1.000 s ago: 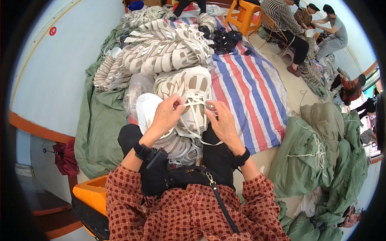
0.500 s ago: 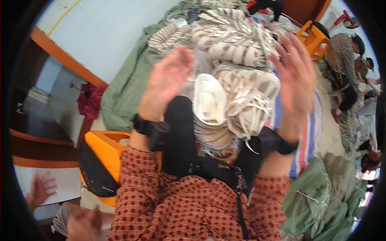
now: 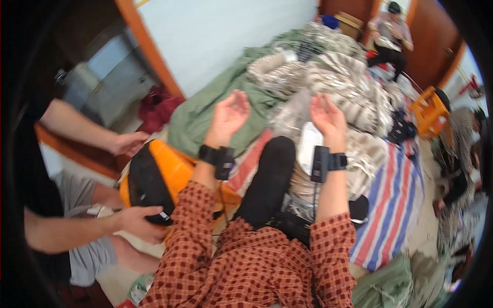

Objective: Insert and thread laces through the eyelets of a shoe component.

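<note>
- White shoe piece (image 3: 306, 149): right of centre, partly behind the right wrist.
- Right hand (image 3: 327, 120): just above it in frame, palm up, fingers loosely spread, grasping nothing.
- Left hand (image 3: 231, 115): upper centre, fingers half curled, likewise empty, in front of green cloth (image 3: 205, 126).
- Beige shoes (image 3: 367, 159): right of centre, on striped sheet (image 3: 385, 205).
- Co-worker's hand (image 3: 141, 224): lower left, at black bag (image 3: 149, 179).

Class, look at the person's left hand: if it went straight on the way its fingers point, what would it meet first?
Probably the green cloth spread out beyond the left hand. The hand looks raised, though, so it might pass above; the depth is unclear.
</note>
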{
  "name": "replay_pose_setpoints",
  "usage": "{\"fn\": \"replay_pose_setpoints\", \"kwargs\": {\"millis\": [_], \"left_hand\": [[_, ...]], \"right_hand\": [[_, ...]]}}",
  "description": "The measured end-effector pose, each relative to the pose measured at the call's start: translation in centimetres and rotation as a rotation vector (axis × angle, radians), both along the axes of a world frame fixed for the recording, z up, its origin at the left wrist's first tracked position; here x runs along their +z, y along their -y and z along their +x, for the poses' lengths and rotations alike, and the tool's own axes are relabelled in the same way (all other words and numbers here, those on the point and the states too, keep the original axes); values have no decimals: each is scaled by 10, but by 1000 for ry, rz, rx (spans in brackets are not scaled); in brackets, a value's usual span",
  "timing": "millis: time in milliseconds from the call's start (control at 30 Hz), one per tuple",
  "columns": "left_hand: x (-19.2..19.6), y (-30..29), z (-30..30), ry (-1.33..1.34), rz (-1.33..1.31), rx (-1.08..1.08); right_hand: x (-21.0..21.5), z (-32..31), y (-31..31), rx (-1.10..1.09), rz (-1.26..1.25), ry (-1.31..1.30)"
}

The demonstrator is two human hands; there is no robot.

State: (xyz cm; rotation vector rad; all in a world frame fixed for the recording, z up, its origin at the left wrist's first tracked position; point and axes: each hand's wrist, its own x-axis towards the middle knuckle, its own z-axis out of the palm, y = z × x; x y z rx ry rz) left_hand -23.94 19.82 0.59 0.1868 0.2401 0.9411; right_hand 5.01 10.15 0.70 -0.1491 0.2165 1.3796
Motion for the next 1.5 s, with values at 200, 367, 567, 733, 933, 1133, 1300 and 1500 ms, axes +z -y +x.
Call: {"fn": "replay_pose_setpoints", "kwargs": {"millis": [200,367,567,733,933,1133,1300,1500], "left_hand": [[9,6,-15,-47,-42,162],[2,7,-22,31,-47,172],[-17,12,-22,135,-82,99],[-28,13,-26,11,-175,185],[-37,18,-23,171,-65,68],[-3,45,15,304,138,-66],[3,51,18,384,204,-137],[-10,49,16,334,114,-93]], "right_hand": [[5,-47,-27,52,-83,-9],[13,-82,-41,36,-208,73],[-24,-91,-45,183,-77,-44],[-4,-108,-34,61,-217,-64],[-2,-113,-28,126,-79,-92],[-8,-101,-16,154,159,105],[-4,-109,-5,133,302,478],[7,-116,-2,62,217,626]]}}
